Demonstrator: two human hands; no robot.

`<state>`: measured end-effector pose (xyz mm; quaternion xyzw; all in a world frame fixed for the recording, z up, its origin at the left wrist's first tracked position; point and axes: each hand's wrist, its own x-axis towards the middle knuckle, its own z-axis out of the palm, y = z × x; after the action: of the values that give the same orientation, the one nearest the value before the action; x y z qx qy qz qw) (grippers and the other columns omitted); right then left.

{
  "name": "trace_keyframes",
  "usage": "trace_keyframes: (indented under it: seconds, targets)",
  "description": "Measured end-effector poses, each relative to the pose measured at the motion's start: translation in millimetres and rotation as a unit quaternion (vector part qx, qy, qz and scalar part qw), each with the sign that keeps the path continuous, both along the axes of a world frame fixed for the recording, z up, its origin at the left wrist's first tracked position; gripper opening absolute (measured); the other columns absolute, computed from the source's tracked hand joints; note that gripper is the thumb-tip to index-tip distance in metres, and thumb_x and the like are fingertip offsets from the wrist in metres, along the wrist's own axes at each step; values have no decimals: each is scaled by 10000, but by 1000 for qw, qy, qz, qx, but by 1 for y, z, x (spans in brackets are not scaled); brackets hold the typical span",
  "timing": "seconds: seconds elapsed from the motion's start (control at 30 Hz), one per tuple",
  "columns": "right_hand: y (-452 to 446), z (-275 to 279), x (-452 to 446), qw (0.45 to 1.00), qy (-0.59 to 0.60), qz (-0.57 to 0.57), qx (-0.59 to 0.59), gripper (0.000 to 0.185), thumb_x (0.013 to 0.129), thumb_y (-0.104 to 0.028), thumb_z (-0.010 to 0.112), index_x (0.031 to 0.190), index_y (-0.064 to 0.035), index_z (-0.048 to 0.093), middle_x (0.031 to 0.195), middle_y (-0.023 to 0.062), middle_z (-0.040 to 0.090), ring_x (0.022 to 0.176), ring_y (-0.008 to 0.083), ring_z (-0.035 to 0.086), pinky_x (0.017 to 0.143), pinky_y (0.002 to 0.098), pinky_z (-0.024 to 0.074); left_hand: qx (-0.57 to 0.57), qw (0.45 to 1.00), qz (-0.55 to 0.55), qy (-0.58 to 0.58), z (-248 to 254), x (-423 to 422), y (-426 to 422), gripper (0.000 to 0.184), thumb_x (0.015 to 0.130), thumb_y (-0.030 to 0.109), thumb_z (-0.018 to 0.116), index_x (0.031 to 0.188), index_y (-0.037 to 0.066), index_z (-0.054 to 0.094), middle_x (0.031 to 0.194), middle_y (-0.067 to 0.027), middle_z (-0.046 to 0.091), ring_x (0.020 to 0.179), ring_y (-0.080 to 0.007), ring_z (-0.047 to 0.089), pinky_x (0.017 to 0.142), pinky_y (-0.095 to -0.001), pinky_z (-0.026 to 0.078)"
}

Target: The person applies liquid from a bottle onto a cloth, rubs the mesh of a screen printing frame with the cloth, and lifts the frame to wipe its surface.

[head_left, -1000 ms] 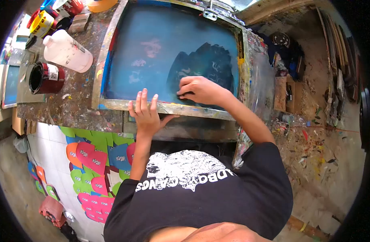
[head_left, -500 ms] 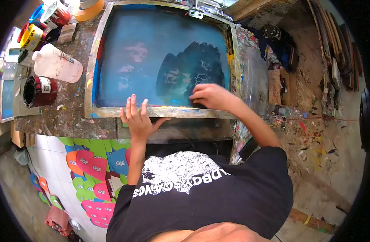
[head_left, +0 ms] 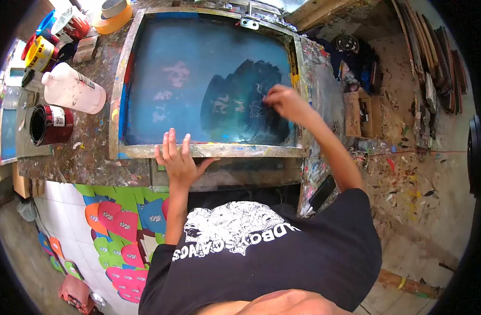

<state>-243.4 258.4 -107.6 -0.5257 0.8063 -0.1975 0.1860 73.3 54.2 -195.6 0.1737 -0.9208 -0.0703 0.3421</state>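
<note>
1. From my end, the left hand (head_left: 179, 163) lies with fingers spread over the near rail of the wooden frame (head_left: 251, 151); it looks more rested than clamped, so a hard sideways rub could make the frame slip.
2. The right hand (head_left: 288, 103) has its fingers bunched over the blue mesh (head_left: 167, 52); I can't tell whether they pinch anything, or how hard they press. Too much force at one spot could, I judge, strain the mesh.
3. The mesh sits inside the frame on the desk (head_left: 93, 147). Its dark patch (head_left: 224, 123) looks wet to me; a wide stroke leftward could smear it over the pale marks (head_left: 176, 73).
4. Left of the frame I see a lidless can (head_left: 59, 124) near a white bottle (head_left: 75, 92); a frame knocked that way could tip either.
</note>
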Motion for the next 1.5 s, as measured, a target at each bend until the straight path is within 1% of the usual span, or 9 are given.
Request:
trace_keyframes:
  seconds: [0.1,0.47,0.6,0.73,0.9,1.0,1.2,1.4,1.5]
  targets:
    - [-1,30,56,979,-85,161,91,313,762,69,684,1051,-16,764,1033,147,691,956,329,683,883,384,553,-3,1000,3,-3,0,1,-2,962,803,813,618,1373,47,505,1513,-261,373,1427,-409,330,1173,-586,104]
    - [27,37,38,967,-32,182,175,235,750,-19,668,966,-39,759,988,147,667,950,353,677,869,442,557,-6,1000,5,-13,0,2,-1,938,826,811,589,1383,61,504,1530,-254,357,1438,-400,312,1172,-579,121]
    - [31,23,5,982,109,26,152,215,771,-10,638,946,-37,760,999,141,667,944,348,674,868,431,561,-9,1000,4,2,0,2,0,943,820,818,587,1379,63,506,1527,-253,359,1438,-400,313,1172,-577,128]
    - [21,37,51,978,-84,122,148,275,718,13,659,962,-29,779,968,128,666,980,325,669,901,409,554,-5,1000,8,-5,0,3,-1,945,812,807,613,1383,63,501,1534,-253,349,1437,-404,311,1171,-582,131]
    - [22,12,-8,970,190,28,147,219,788,-10,624,967,4,750,1057,153,681,1043,312,650,949,379,536,4,1000,-5,-7,-1,3,0,942,812,800,618,1382,58,504,1534,-257,353,1440,-405,312,1175,-584,121]
    - [4,-6,35,993,110,40,-34,286,791,27,638,1052,0,752,1128,150,686,1074,330,651,973,386,533,-4,1000,3,6,0,1,-3,949,811,810,605,1379,56,508,1533,-258,355,1439,-408,315,1175,-582,121]
    - [2,-17,0,948,315,-27,42,260,792,-10,625,1023,7,742,1142,149,713,1075,307,652,997,375,517,-3,1000,-2,-7,0,2,0,941,808,806,612,1374,60,516,1531,-252,362,1441,-401,317,1175,-577,122]
    - [-11,-14,64,983,182,34,-9,245,968,-136,573,1031,42,730,1269,221,674,1266,328,600,1128,391,438,-8,1000,4,-16,-1,2,-3,933,809,817,603,1362,69,519,1527,-242,370,1439,-395,320,1173,-572,122]
    - [-18,-19,26,979,142,-149,0,456,1004,-282,579,1211,120,641,1414,258,574,1339,380,534,1171,431,393,-2,1000,7,-3,-1,2,0,936,809,824,597,1363,74,517,1527,-242,372,1437,-397,321,1171,-576,120]
